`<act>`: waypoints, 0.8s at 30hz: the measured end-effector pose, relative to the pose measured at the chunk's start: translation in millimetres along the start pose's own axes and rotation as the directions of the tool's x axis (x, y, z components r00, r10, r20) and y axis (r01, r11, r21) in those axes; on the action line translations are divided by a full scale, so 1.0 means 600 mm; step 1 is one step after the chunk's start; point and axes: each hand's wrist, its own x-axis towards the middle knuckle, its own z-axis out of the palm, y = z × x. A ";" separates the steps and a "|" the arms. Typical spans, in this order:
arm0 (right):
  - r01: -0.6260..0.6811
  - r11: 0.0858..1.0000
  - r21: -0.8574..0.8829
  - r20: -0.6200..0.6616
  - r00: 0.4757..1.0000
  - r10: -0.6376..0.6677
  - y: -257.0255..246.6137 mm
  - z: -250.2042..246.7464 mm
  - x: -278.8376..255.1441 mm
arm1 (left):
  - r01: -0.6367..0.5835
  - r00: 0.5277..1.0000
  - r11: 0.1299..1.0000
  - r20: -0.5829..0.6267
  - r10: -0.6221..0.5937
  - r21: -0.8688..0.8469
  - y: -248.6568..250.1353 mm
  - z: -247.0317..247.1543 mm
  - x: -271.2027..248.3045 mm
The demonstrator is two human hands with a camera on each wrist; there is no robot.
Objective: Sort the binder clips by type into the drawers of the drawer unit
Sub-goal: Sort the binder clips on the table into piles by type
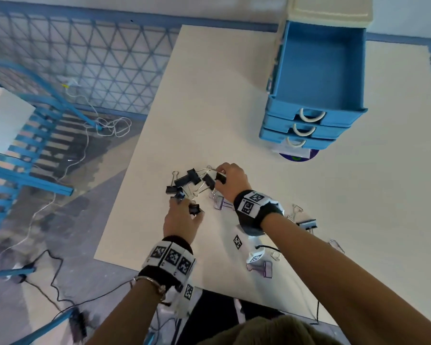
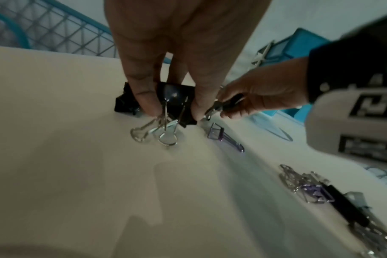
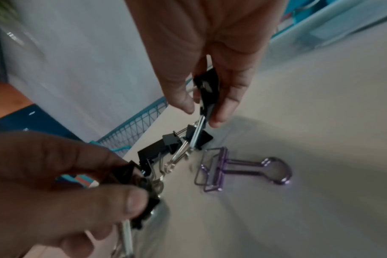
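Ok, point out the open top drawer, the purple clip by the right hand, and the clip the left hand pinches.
open top drawer [image 1: 319, 70], head view, bare floor.
purple clip [image 3: 216, 172], right wrist view, wire body.
black clip [image 2: 175, 95], left wrist view, black body.

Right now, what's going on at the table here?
A person is sorting binder clips. The left hand pinches one black clip and the right hand pinches another black clip, both at the pile of black clips on the table. A purple clip lies beside the pile. The top drawer of the drawer unit is open and looks empty.
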 end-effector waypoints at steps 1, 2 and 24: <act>0.003 1.000 0.016 0.006 1.000 -0.003 -0.002 0.005 0.005 | 0.009 1.000 0.999 -0.003 -0.009 0.036 0.003 0.002 0.002; 0.009 1.000 0.028 0.014 1.000 -0.009 -0.001 0.005 0.006 | 0.016 1.000 0.998 -0.007 -0.015 0.059 0.006 0.005 0.004; 0.249 0.877 -0.411 0.101 0.969 -0.227 0.185 -0.067 -0.161 | -0.534 0.838 0.737 0.144 0.526 0.415 0.058 0.094 -0.006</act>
